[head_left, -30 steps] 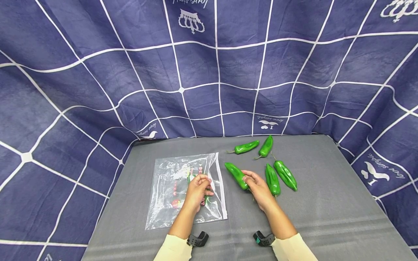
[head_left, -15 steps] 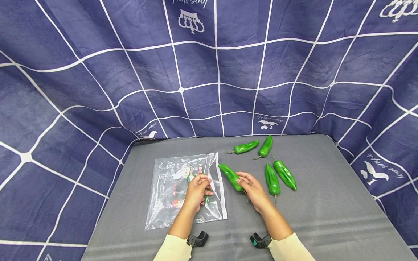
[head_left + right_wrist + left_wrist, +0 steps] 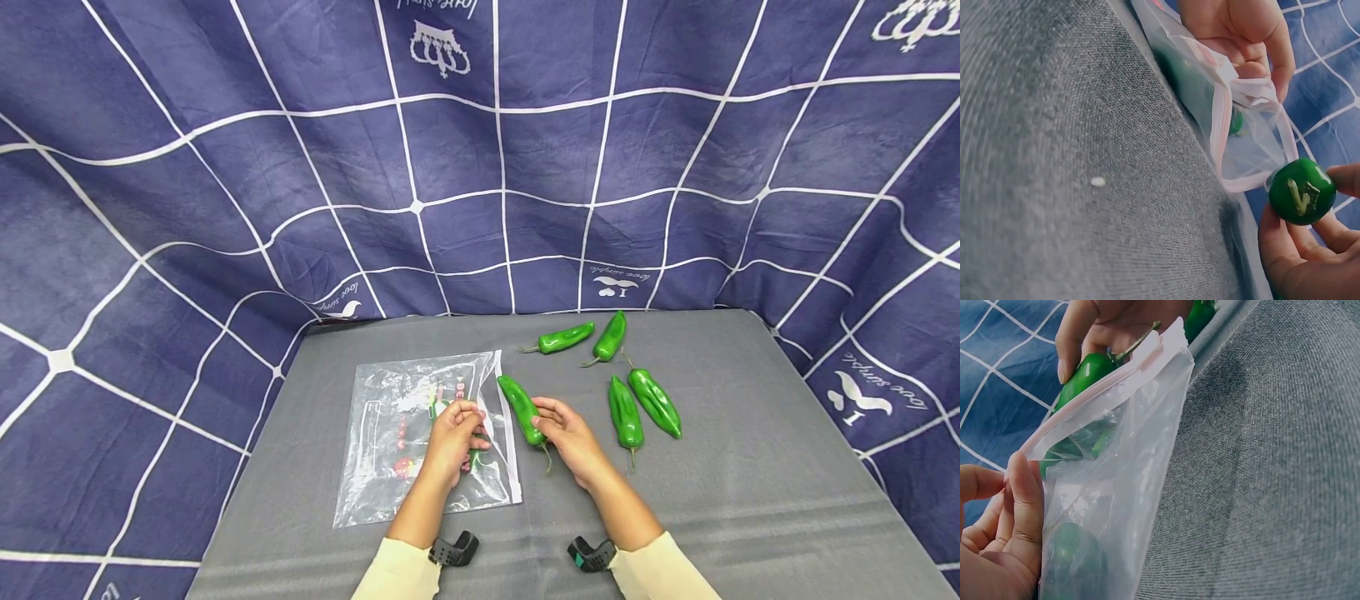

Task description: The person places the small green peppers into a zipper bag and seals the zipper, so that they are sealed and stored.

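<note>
Head view, left hand (image 3: 455, 439) pinching a clear zip bag (image 3: 378, 496) by its rim, right hand (image 3: 567, 435) gripping a green pepper (image 3: 520, 407) between thumb and fingers beside the bag's mouth, four loose peppers (image 3: 626, 412) on gray table (image 3: 720, 500)

Grey table (image 3: 738, 492) carrying a clear bag (image 3: 382, 437) and four green peppers (image 3: 626, 412)

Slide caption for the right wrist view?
Right hand grips a green pepper near the open bag the left hand holds.

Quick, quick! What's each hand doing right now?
Left hand: closed, pinching the edge of the clear zip bag with its fingers.
Right hand: closed, holding a long green pepper near its stem end.
</note>
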Tool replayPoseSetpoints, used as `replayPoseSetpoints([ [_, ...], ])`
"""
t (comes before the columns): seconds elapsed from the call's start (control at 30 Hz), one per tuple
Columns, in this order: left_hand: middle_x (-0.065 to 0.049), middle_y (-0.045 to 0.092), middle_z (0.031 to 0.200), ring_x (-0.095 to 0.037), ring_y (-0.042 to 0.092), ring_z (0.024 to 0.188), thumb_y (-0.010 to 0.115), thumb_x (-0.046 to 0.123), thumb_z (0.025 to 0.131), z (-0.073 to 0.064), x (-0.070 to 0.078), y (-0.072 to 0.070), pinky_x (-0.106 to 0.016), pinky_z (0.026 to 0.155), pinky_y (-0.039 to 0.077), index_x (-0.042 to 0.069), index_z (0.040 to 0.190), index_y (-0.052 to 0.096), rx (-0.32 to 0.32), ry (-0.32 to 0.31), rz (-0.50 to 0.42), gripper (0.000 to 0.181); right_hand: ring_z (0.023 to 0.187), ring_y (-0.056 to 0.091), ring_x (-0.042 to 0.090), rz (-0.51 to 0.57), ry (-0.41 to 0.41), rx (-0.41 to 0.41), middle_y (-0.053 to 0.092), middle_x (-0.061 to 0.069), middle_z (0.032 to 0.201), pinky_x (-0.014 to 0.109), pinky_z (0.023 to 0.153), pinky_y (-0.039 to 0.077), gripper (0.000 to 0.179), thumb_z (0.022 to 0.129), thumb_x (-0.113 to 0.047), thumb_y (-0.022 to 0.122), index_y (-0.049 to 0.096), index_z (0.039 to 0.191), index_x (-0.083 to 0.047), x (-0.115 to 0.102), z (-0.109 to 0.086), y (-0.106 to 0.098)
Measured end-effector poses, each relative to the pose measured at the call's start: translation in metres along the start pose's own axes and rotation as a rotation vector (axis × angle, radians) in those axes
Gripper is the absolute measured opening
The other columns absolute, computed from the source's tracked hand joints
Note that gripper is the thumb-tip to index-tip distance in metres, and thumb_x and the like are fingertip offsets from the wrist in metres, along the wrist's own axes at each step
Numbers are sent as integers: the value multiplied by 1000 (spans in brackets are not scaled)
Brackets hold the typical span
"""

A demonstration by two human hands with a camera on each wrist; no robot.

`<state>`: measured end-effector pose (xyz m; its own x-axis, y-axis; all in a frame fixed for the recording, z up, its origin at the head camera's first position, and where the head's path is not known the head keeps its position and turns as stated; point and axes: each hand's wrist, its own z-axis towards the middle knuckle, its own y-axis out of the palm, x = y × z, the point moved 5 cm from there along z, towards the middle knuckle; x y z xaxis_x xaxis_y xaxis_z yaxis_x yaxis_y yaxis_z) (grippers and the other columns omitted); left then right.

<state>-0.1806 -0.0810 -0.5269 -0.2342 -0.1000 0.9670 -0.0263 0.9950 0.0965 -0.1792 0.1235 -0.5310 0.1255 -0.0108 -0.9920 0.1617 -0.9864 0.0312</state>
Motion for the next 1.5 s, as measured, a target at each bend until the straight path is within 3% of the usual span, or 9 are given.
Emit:
replayPoseSetpoints([
  [0.2,1,60,76,-12,63,52,60,8,94,-2,3,0,-19,36,39,-3,108,57,-10,-1,2,18,107,63,11,3,-8,-19,59,29,136,16,90,52,45,97,-8,60,50,140,4,0,3,6],
  [0.27,2,60,77,-11,62,52,60,9,94,3,-4,-1,-19,36,38,-2,109,57,-1,-4,4,18,105,63,9,6,-8,-34,59,29,136,16,89,52,45,97,-8,60,50,140,4,0,4,9],
  [0.47,1,60,78,-10,62,54,61,10,93,4,-4,0,-21,46,53,-2,108,57,9,12,-14,20,110,64,13,-7,-7,-70,57,30,137,15,89,52,47,97,-9,61,48,140,6,1,7,16],
  [0.6,1,61,78,-10,62,56,61,8,93,4,-4,0,-22,50,57,-3,108,58,18,15,-34,19,113,64,19,-21,-2,-70,56,30,136,15,88,52,47,97,-9,63,50,139,7,2,9,21],
  [0.83,0,61,78,-10,63,61,60,6,91,3,-4,0,-22,50,57,-3,105,58,18,32,-51,17,103,63,10,-51,4,-44,60,26,129,15,85,52,44,95,-10,66,55,135,5,3,11,26],
  [1.27,0,61,80,-11,63,66,59,6,94,3,-2,3,-23,53,59,-4,108,58,3,29,-69,17,107,67,22,-54,-33,-80,62,32,128,19,79,56,41,97,-7,62,54,135,8,4,17,36],
  [1.5,-1,61,80,-11,64,67,58,5,95,3,-1,2,-22,55,59,-2,107,57,-10,32,-81,15,116,66,33,-93,-77,-125,61,32,131,19,85,57,43,97,-6,61,54,137,9,6,19,41],
])
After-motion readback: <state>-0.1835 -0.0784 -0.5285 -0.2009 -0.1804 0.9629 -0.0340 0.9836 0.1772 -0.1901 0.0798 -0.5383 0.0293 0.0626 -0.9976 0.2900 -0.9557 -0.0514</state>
